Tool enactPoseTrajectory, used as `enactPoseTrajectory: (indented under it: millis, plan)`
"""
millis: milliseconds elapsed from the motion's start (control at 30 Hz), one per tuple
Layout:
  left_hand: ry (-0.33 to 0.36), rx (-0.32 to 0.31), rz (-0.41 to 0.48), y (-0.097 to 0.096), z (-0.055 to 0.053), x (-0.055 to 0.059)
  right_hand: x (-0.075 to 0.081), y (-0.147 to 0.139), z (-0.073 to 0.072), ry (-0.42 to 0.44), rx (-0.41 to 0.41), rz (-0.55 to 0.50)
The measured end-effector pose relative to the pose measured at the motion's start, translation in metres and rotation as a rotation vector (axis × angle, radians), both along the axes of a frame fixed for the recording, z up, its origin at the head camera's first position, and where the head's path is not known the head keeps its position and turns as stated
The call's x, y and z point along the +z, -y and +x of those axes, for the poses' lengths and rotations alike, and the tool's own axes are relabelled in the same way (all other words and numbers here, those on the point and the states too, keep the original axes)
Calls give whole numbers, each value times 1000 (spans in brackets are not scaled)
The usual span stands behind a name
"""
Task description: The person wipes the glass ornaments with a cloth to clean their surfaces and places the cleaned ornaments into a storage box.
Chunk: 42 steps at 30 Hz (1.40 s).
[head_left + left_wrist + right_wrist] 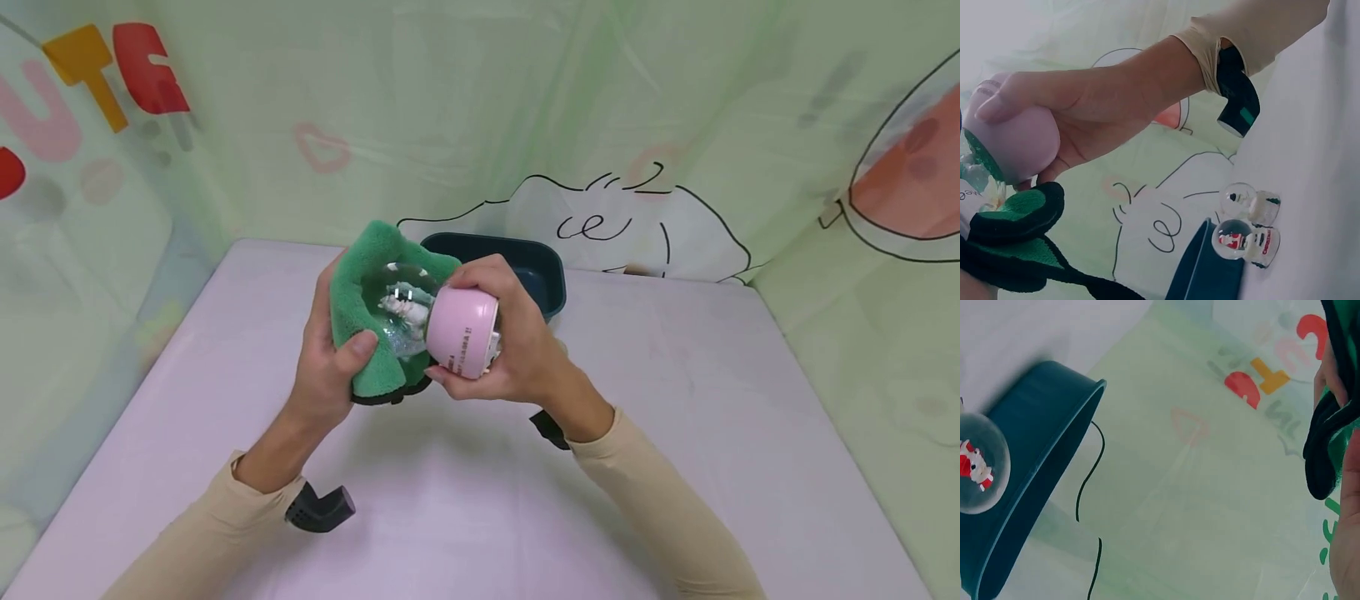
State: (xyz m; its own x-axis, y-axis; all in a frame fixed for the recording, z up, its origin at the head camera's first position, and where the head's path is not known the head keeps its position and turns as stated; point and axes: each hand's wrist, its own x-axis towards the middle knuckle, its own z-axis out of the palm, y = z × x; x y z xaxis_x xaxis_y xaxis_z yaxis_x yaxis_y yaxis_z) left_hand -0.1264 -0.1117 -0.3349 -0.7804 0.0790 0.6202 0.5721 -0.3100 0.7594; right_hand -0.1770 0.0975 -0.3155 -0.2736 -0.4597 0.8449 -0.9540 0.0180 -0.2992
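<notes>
A snow globe (461,332) with a pink base and a clear dome holding a small pale figure lies on its side between the two hands, above the table. My right hand (528,346) grips the pink base, fingers over the top and thumb below. My left hand (318,367) holds a green cloth (363,258) with dark edging, its thumb on the near fold. The cloth wraps the back and sides of the dome. In the left wrist view the pink base (1029,144) sits in the right hand (1104,94), close to the cloth (1016,209).
A dark teal basin (551,279) stands at the table's back edge. Two small snow globes, a nearer one (1233,239) and another (1266,208), stand beside it. A printed curtain (450,100) surrounds the pale table (465,500). Black wrist mounts (321,510) stick out from the sleeves.
</notes>
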Motion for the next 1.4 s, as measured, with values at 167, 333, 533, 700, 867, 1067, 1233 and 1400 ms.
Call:
enactPoseTrajectory:
  millis: [167,333,533,700,867,1067,1233,1400]
  plan:
    - [-90,81,-83,-1,0,1,1,-2,6,153,-8,-13]
    - [-128,158,-136,-3,1,0,1,-6,12,385,17,18]
    - [120,128,20,-5,1,0,6,-5,10,492,12,161]
    - [244,95,107,-6,1,3,15,-11,5,445,0,305]
    - [254,109,123,-3,0,4,19,-11,2,259,-49,288]
    - [218,127,99,-1,0,4,15,-8,-1,91,-99,231]
    - [116,132,44,0,-1,2,15,-11,-4,146,-51,151]
    - [-30,180,-33,0,-3,2,12,-15,-3,315,15,108]
